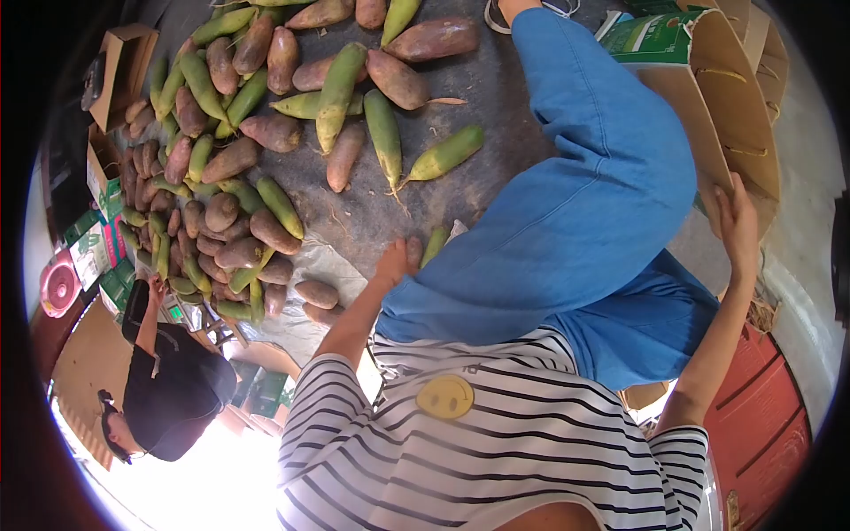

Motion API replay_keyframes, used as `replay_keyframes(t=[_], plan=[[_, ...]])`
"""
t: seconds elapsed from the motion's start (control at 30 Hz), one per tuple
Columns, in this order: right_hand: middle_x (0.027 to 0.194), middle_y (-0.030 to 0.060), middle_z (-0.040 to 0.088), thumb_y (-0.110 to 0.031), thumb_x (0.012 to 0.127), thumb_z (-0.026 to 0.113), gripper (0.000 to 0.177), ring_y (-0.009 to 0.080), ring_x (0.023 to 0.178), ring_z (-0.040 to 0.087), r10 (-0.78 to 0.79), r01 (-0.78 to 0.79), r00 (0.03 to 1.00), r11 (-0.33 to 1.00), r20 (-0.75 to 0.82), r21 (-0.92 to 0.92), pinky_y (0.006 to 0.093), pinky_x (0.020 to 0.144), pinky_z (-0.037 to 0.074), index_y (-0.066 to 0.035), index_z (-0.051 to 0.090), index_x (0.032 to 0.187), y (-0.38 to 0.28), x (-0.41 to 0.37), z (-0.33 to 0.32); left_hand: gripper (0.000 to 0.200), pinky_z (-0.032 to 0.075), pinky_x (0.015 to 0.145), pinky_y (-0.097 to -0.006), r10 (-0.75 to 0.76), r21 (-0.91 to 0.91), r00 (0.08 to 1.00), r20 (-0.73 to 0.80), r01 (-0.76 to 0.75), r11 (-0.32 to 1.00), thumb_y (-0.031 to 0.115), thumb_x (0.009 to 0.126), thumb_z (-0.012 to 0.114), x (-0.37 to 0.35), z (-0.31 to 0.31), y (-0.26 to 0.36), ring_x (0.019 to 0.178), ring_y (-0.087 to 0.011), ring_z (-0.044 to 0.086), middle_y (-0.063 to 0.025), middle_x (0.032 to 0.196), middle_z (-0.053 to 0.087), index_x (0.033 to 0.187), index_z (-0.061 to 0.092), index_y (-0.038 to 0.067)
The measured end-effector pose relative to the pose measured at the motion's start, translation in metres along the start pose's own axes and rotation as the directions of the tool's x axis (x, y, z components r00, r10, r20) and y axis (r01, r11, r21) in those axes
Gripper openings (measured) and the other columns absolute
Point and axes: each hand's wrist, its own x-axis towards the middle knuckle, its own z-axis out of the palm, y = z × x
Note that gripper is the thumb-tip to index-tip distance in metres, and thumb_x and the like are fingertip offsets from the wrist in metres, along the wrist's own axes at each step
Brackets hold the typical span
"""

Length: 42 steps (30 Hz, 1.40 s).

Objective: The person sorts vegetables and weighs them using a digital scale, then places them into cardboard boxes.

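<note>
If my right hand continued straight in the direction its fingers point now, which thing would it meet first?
Most likely the brown cardboard box: the fingertips of your right hand already look close to its wall, perhaps touching it. The depth is unclear.

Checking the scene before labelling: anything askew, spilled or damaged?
No clear spill or damage. Only mildly untidy: the pale sheet is crumpled beside the dark mat, and thin root scraps litter the mat near the green radishes. Soil on the reddish roots could hide small blemishes.
</note>
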Motion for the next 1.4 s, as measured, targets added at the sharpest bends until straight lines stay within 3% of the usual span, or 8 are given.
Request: replay_keyframes(t=[0.4, 0.63, 0.7, 0.83, 0.97, 1.1, 1.2, 1.4], plan=[[0.100, 0.0187, 0.062, -0.017, 0.091, 0.056, 0.026, 0.0386, 0.089, 0.059, 0.014, -0.013, 1.000, 0.999, 0.017, -0.051, 0.0417, 0.074, 0.046, -0.009, 0.051, 0.115, -0.001, 0.000, -0.003, 0.072, 0.044, 0.091, -0.0444, 0.123, -0.180, 0.976, -0.180, -0.156, 0.971, 0.022, 0.065, 0.076, 0.001, -0.018, 0.002, 0.109, -0.0390, 0.051, -0.0221, 0.118, 0.048, 0.122, 0.039, 0.001], [0.097, 0.0210, 0.060, -0.014, 0.089, 0.056, 0.020, 0.0414, 0.093, 0.056, -0.063, 0.060, 0.997, 0.996, -0.050, -0.059, 0.0447, 0.076, 0.045, -0.006, 0.051, 0.107, -0.001, -0.001, -0.005, 0.070, 0.041, 0.095, -0.0383, 0.341, -0.093, 0.587, -0.734, -0.585, 0.806, 0.015, 0.068, 0.079, -0.014, -0.163, 0.103, 0.109, -0.0307, 0.050, -0.0158, 0.119, 0.047, 0.125, 0.041, 0.002], [0.098, 0.0206, 0.061, -0.012, 0.087, 0.057, 0.021, 0.0409, 0.093, 0.057, -0.032, 0.030, 0.999, 0.997, -0.036, -0.076, 0.0455, 0.076, 0.046, -0.006, 0.050, 0.107, -0.003, -0.002, -0.006, 0.070, 0.041, 0.098, -0.0375, 0.324, -0.269, 0.511, -0.796, -0.779, 0.567, 0.008, 0.070, 0.079, -0.054, -0.220, 0.184, 0.115, -0.0256, 0.047, -0.0130, 0.123, 0.045, 0.128, 0.040, 0.002], [0.096, 0.0214, 0.061, -0.009, 0.085, 0.058, 0.021, 0.0408, 0.093, 0.057, -0.006, 0.006, 1.000, 0.998, 0.009, -0.059, 0.0468, 0.076, 0.046, -0.004, 0.050, 0.104, -0.005, -0.004, -0.010, 0.079, 0.045, 0.096, -0.0380, 0.355, 0.005, 0.081, -0.931, -0.972, 0.235, 0.004, 0.069, 0.081, -0.124, -0.285, 0.333, 0.112, -0.0232, 0.050, -0.0143, 0.123, 0.044, 0.131, 0.032, 0.001], [0.094, 0.0215, 0.061, -0.009, 0.085, 0.058, 0.018, 0.0407, 0.092, 0.057, -0.096, 0.093, 0.991, 0.995, -0.092, -0.042, 0.0472, 0.075, 0.046, -0.003, 0.050, 0.100, -0.002, -0.006, -0.006, 0.068, 0.051, 0.082, -0.0327, 0.490, -0.206, 0.065, -0.869, -0.949, -0.239, 0.012, 0.068, 0.083, -0.147, -0.277, 0.458, 0.099, -0.0202, 0.056, -0.0135, 0.116, 0.050, 0.120, 0.040, 0.000], [0.096, 0.0214, 0.060, -0.009, 0.086, 0.057, 0.018, 0.0416, 0.091, 0.056, -0.112, 0.111, 0.993, 0.993, -0.024, -0.051, 0.0465, 0.074, 0.045, -0.005, 0.049, 0.102, -0.005, -0.003, -0.010, 0.041, 0.046, 0.086, -0.0383, 0.663, 0.052, 0.013, -0.749, -0.996, 0.078, 0.017, 0.080, 0.069, -0.118, -0.249, 0.502, 0.096, -0.0362, 0.058, -0.0222, 0.105, 0.058, 0.111, 0.054, -0.005], [0.095, 0.0216, 0.059, -0.008, 0.086, 0.057, 0.018, 0.0419, 0.091, 0.056, -0.107, 0.107, 0.994, 0.994, 0.007, -0.030, 0.0466, 0.074, 0.045, -0.005, 0.049, 0.102, -0.003, -0.003, -0.011, 0.041, 0.045, 0.089, -0.0363, 0.575, 0.497, -0.318, -0.754, -0.848, 0.183, 0.014, 0.073, 0.076, -0.086, -0.261, 0.466, 0.101, -0.0263, 0.056, -0.0128, 0.107, 0.056, 0.106, 0.055, 0.000], [0.094, 0.0207, 0.060, -0.007, 0.086, 0.056, 0.018, 0.0412, 0.090, 0.057, -0.138, 0.139, 0.990, 0.989, 0.020, -0.047, 0.0466, 0.073, 0.045, -0.005, 0.049, 0.103, 0.006, 0.000, -0.009, 0.047, 0.037, 0.100, -0.0426, 0.501, 0.374, 0.163, -0.850, -0.482, 0.792, 0.022, 0.075, 0.073, 0.030, -0.282, 0.260, 0.115, -0.0361, 0.048, -0.0222, 0.115, 0.055, 0.110, 0.055, -0.004]])
